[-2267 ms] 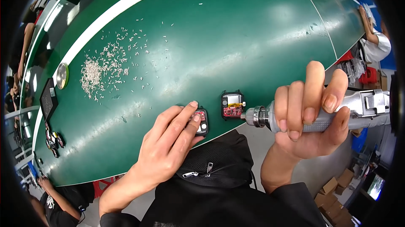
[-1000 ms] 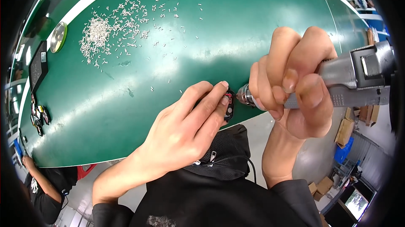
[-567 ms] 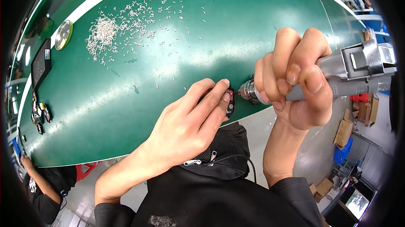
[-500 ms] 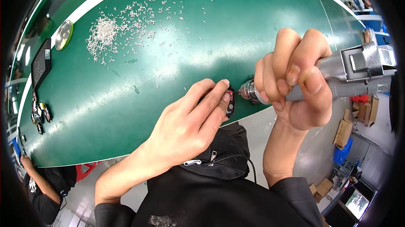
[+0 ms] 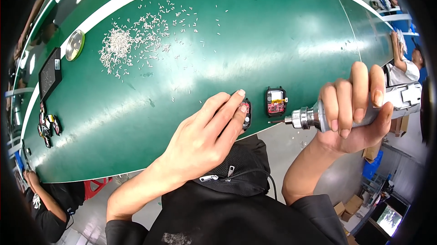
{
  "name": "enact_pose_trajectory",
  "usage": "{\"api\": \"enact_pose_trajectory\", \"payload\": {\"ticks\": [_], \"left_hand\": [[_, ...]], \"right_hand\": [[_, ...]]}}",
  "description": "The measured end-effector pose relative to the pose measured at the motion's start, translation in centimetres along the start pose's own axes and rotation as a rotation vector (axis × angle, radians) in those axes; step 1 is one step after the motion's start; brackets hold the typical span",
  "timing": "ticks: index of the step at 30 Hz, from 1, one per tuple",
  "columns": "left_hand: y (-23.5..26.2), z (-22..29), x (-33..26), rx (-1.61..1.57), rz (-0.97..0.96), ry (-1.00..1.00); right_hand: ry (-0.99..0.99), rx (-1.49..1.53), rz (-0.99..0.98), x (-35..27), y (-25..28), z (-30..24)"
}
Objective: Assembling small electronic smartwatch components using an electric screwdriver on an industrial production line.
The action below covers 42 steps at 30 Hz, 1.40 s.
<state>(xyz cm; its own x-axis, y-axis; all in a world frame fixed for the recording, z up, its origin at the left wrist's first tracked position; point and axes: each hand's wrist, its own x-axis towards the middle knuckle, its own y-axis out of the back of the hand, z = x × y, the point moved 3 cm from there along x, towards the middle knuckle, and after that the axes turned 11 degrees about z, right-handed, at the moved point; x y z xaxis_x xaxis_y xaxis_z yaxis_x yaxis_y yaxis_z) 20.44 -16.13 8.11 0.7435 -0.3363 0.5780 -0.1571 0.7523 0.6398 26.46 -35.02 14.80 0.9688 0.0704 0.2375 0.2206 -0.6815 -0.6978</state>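
My left hand (image 5: 205,133) lies over an open smartwatch case (image 5: 247,120) near the front edge of the green table, its fingers pressed on the case and hiding most of it. A bit of red circuit board shows past the fingertips. My right hand (image 5: 357,108) is wrapped round a silver-grey power screwdriver (image 5: 309,118), held sideways with its thin bit pointing left. The bit tip is apart from the case under my left hand. Between the hands, a second open smartwatch case (image 5: 276,102) rests on the table, showing a red board and a yellow strip.
Many tiny white pins (image 5: 119,45) lie scattered on the green table (image 5: 218,72), densest at far left. Beyond them stand a round green-rimmed dish (image 5: 75,45) and a black tray (image 5: 50,74). Several small dark parts (image 5: 47,126) form a cluster at left. Other people work nearby.
My right hand has drawn the screwdriver right and slightly toward me, away from the held case. The second watch case, hidden before, now shows. My left hand stays in place.
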Motion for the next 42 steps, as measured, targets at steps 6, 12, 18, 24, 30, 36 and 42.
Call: {"api": "enact_pose_trajectory", "payload": {"ticks": [6,12,18,24,30,36,42], "left_hand": [[-0.3,0.4,1.7,0.129,-0.154,-0.017],[-1.7,-3.0,7.0,0.193,-0.109,-0.022],[-2.9,-3.0,10.6,0.319,0.038,-0.098],[-2.8,2.0,7.0,-0.075,-0.311,-0.178],[-3.7,2.0,6.1,-0.018,-0.323,-0.246],[-2.7,0.9,5.2,0.247,-0.115,-0.086],[-3.0,2.0,4.8,0.253,-0.12,-0.108]], "right_hand": [[-0.006,0.109,0.034,-3.2,3.2,-1.6],[0.009,0.154,0.154,-5.3,4.7,-2.3],[0.064,0.175,0.21,-7.1,6.2,-3.4],[0.083,0.21,0.286,-8.9,8.1,-3.6],[0.057,0.237,0.301,-9.4,8.6,-3.2],[0.045,0.26,0.282,-8.6,7.8,-2.3],[0.008,0.258,0.229,-7.6,6.6,-1.3]]}}
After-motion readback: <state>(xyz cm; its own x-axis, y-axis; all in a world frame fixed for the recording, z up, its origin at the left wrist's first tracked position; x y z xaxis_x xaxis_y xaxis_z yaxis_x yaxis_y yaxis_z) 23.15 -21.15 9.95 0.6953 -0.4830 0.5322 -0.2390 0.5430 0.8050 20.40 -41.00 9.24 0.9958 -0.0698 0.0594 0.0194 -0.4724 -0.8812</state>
